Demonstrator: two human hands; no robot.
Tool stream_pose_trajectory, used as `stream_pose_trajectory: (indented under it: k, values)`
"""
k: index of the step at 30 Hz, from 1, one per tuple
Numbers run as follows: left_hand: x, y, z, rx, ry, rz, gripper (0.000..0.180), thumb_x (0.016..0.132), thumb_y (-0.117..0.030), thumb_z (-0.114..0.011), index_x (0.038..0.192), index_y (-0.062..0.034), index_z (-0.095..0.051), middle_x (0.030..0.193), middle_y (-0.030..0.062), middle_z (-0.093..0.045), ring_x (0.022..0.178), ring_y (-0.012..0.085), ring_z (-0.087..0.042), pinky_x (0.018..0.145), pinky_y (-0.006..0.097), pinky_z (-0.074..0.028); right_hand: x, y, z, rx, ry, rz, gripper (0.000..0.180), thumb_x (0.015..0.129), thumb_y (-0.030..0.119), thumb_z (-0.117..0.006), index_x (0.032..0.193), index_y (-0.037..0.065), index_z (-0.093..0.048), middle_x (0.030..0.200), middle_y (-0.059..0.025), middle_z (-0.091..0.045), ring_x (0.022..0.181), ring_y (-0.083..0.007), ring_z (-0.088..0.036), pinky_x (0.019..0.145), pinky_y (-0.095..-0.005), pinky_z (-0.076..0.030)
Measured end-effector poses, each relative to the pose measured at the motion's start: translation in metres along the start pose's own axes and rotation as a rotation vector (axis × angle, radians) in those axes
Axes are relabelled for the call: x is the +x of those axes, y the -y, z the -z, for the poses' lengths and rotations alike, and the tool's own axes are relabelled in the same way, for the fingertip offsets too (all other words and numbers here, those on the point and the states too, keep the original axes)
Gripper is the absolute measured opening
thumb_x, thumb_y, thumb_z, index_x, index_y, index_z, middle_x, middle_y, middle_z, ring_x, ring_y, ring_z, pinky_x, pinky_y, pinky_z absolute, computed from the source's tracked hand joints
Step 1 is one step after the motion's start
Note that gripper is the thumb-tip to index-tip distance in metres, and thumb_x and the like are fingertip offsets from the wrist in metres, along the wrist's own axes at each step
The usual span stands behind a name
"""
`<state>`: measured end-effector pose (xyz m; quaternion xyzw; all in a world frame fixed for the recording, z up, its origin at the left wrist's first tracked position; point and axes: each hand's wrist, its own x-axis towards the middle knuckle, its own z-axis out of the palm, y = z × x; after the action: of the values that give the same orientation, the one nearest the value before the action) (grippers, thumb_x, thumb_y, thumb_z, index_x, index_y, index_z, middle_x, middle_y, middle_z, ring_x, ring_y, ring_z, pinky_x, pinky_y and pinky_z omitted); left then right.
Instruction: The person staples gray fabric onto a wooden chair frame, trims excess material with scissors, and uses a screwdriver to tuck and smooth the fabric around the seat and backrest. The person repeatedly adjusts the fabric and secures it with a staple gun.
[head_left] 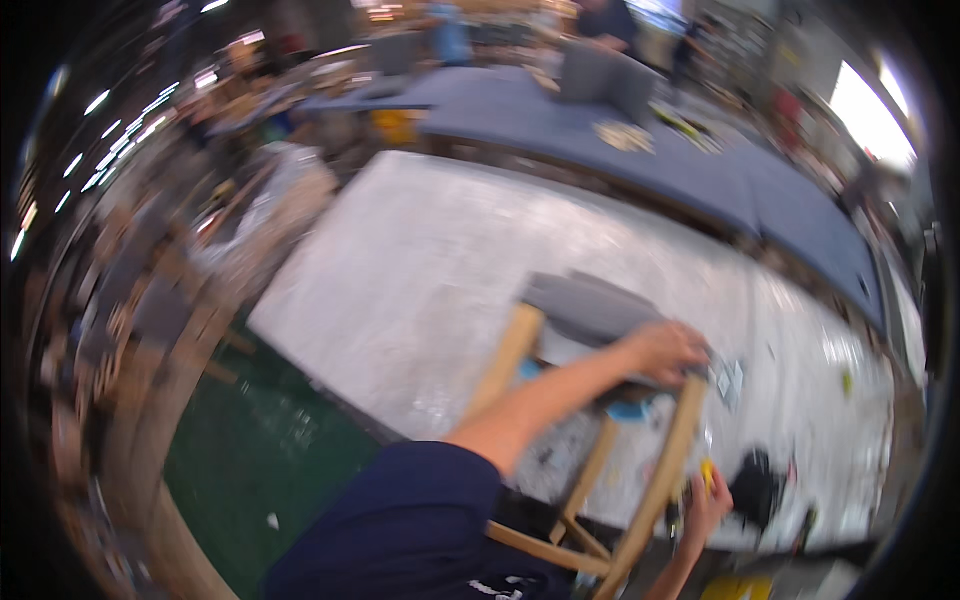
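The fingers of the right hand point(708, 508) are pinched on one small yellow piece point(707, 471), smooth-looking but too blurred to identify. The left hand point(665, 352) lies over the near right corner of a grey padded part point(590, 306), fingers bent; whether they grip or merely rest, I cannot tell. That padding, soft and matte with rounded edges, belongs to one wooden chair point(658, 478), which sits tilted against the near side of the bench point(400, 235), just before the person's body. At least three long, straight bars of pale wood show, with thinner rails joining them low down. Glossy, wrinkled white sheeting covers the bench top; right of the chair lies one black, irregular bundle point(757, 490). Beyond stands a long blue-grey padded surface point(600, 145) carrying two upright grey panels point(585, 75). Left, the floor point(265, 460) is green.
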<state>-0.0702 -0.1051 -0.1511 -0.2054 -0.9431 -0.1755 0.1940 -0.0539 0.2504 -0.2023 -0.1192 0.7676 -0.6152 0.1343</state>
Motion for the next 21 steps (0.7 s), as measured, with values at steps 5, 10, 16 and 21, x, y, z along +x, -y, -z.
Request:
stream_pose_trajectory:
  k: [5,10,16,21]
  values:
    - [-0.012,0.002,-0.014,0.153,-0.072,0.020,0.048,0.073,-0.038,-0.074,0.115,-0.0186,-0.065,0.123,0.0097,-0.058,0.112,0.0287,-0.058,0.095,0.043,-0.044,-0.030,0.051,-0.029,-0.939,-0.029,0.107,0.050,0.103,0.041,-0.049,0.119,-0.003,-0.064,0.110,-0.0323,-0.065,0.102,-0.0432,-0.064,0.086,-0.0502,-0.047]
    - [-0.016,0.005,-0.019,0.144,-0.094,0.044,0.052,0.071,-0.038,-0.076,0.118,-0.0193,-0.063,0.123,0.0093,-0.057,0.114,0.0279,-0.057,0.096,0.043,-0.043,-0.012,0.048,-0.029,-0.741,0.195,0.127,0.047,0.105,0.038,-0.048,0.109,-0.006,-0.063,0.097,-0.0242,-0.068,0.086,-0.0393,-0.065,0.073,-0.0437,-0.050]
    - [-0.007,-0.001,-0.016,0.118,-0.046,0.109,0.062,0.072,-0.039,-0.076,0.128,-0.0166,-0.060,0.121,0.0109,-0.059,0.114,0.0291,-0.057,0.098,0.044,-0.043,-0.006,0.047,-0.030,1.411,1.150,-0.547,0.041,0.106,0.034,-0.047,0.120,-0.001,-0.062,0.093,-0.0112,-0.066,0.072,-0.0177,-0.062,0.061,-0.0278,-0.050]
    - [-0.044,-0.033,-0.014,-0.555,-0.537,0.419,0.055,0.090,-0.027,-0.069,0.136,-0.0031,-0.053,0.126,0.0182,-0.062,0.118,0.0292,-0.059,0.104,0.042,-0.045,-0.026,0.074,-0.086,1.717,0.887,-0.098,0.046,0.107,0.050,-0.037,0.111,0.007,-0.054,0.064,-0.0021,-0.045,0.038,-0.0083,-0.037,0.035,-0.0253,-0.034]
